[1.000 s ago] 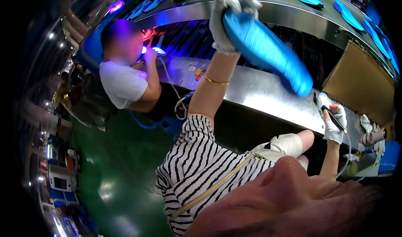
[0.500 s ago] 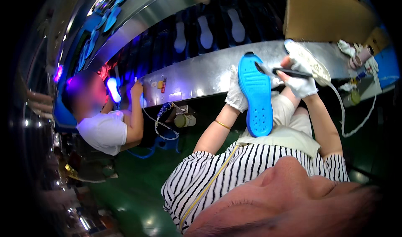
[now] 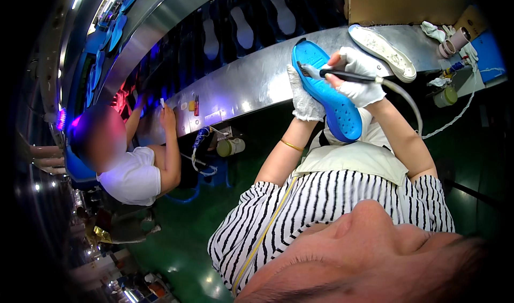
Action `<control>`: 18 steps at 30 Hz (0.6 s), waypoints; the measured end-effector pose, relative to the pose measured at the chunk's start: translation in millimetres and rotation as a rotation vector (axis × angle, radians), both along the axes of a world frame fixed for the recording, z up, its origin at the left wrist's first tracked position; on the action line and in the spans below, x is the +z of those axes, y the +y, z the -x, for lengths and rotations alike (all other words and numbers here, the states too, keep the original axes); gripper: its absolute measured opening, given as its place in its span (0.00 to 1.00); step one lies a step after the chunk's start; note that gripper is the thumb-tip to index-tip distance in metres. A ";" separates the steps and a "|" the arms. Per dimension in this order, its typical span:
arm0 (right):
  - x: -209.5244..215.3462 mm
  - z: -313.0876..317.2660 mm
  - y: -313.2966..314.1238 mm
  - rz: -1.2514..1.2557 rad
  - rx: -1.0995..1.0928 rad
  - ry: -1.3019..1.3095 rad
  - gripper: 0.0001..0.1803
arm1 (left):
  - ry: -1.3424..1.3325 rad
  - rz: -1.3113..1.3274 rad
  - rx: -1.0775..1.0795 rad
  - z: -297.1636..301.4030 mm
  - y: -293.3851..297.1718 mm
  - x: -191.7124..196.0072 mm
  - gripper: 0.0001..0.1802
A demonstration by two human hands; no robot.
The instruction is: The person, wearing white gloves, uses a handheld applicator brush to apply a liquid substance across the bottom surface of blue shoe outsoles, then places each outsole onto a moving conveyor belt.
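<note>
The person's left hand [image 3: 306, 99], in a whitish glove, holds a blue sole [image 3: 342, 114] by its left side; most of its fingers are hidden behind the sole, so I cannot tell how they are spread. The sole is in front of the person, its far end over the near edge of a metal bench [image 3: 251, 86] and its near end, dotted with small holes, above the person's lap. The right hand [image 3: 356, 78], in a white glove that leaves the thumb and index fingertips bare, has these closed on the black handle of a brush [image 3: 348, 76]. The bristles point left, over the far half of the sole; I cannot tell whether they touch it. A pale hose [image 3: 411, 100] runs from the handle's right end and bends down toward the near side. Just beyond the right hand, a white sole [image 3: 383, 52] lies slanted on the bench, near a cardboard panel [image 3: 407, 3]. Farther right are a whitish cloth [image 3: 432, 31] and a blue bin [image 3: 490, 57]. Beyond the bench, 3 grey sole shapes [image 3: 242, 29] lie in a dark row. At left, a co-worker in a white shirt [image 3: 131, 175] sits by the bench.
</note>
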State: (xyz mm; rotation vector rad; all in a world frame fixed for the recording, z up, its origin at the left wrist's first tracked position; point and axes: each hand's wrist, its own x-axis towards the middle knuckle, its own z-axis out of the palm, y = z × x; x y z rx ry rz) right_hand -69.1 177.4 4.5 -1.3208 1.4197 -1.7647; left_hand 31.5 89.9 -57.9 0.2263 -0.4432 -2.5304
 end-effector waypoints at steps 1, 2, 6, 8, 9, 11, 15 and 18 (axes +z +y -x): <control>-4.3 5.0 0.6 0.006 -0.069 0.071 0.09 | -0.077 0.046 0.033 0.2 -2.5 -0.2 0.42; -1.7 3.2 0.0 0.039 -0.121 0.142 0.09 | -0.154 0.093 0.067 -1.3 -5.2 -0.1 0.44; -8.3 -1.8 1.6 0.095 -0.103 0.389 0.09 | -0.141 0.038 0.020 -5.9 -14.7 -1.1 0.46; -11.4 -8.8 7.2 0.064 -0.013 0.322 0.09 | -0.221 0.117 0.074 -8.8 -14.0 5.8 0.47; -12.1 -5.7 11.2 0.008 0.012 0.267 0.09 | -0.222 0.132 0.069 -11.6 -13.0 10.8 0.48; -12.5 0.4 18.1 -0.100 0.065 0.157 0.09 | -0.256 0.143 0.079 -12.2 -16.7 9.6 0.49; -20.6 -11.7 21.1 0.066 -0.009 0.329 0.10 | -0.151 0.156 -0.055 -19.4 -20.6 13.5 0.44; -17.3 -9.1 34.8 0.007 0.102 0.162 0.08 | 0.149 -0.069 -0.294 -25.3 -15.3 6.3 0.46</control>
